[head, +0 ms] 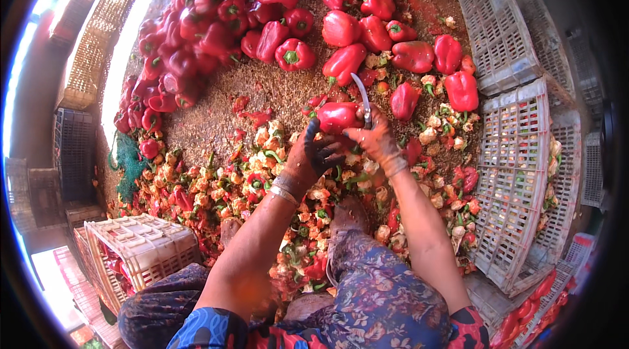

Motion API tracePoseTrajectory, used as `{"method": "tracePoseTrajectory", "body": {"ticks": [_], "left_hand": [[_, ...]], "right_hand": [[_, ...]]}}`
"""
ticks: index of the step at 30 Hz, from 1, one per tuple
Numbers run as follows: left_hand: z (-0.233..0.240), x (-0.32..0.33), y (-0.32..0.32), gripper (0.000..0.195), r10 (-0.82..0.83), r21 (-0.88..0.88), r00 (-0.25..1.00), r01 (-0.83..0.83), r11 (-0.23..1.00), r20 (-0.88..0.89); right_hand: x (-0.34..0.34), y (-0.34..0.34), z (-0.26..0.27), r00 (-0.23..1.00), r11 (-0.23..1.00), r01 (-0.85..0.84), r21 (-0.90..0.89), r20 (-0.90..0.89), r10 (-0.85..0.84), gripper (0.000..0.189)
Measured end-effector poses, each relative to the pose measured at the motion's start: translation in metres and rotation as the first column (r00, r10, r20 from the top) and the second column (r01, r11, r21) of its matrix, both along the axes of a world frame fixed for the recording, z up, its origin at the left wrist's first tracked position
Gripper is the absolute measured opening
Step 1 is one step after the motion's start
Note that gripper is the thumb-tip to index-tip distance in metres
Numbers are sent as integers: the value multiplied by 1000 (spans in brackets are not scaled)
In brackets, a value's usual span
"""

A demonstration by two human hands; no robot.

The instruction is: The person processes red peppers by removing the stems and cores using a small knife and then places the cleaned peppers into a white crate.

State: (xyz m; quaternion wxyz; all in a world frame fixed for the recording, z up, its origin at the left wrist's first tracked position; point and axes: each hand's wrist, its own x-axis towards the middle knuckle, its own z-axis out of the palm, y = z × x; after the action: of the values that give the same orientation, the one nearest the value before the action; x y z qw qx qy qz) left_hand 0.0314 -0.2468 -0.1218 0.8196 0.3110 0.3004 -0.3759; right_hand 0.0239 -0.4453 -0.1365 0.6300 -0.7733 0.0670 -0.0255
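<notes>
My right hand (377, 139) grips a small curved knife (362, 96), its blade pointing up and away from me. A red bell pepper (338, 117) lies on its side between my hands. Its right end meets the fingers and knife handle of my right hand. My left hand (314, 152) is just below the pepper's left end, dark-stained, with thumb raised and fingers apart. Whether its thumb touches the pepper I cannot tell. Below the hands, cut pepper cores (268, 152) with pale seeds and green stems cover the ground.
A large heap of red bell peppers (206, 30) lies at the upper left, with more peppers (376, 5) ahead. Plastic crates (513, 177) stand on the right. Another crate (147, 246), holding red pieces, lies tilted at the lower left. Green netting (128, 165) lies left.
</notes>
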Motion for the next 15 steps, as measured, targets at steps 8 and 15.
{"method": "tracePoseTrajectory", "body": {"ticks": [8, 15], "left_hand": [[55, -40, 27, 63, 239, 103, 878, -306, 946, 414], [95, -63, 62, 83, -190, 434, 636, -252, 865, 748]], "right_hand": [[-85, 60, 75, 982, 964, -168, 206, 122, 145, 24], [-99, 54, 120, 900, 933, -361, 0, -260, 348, 27]]}}
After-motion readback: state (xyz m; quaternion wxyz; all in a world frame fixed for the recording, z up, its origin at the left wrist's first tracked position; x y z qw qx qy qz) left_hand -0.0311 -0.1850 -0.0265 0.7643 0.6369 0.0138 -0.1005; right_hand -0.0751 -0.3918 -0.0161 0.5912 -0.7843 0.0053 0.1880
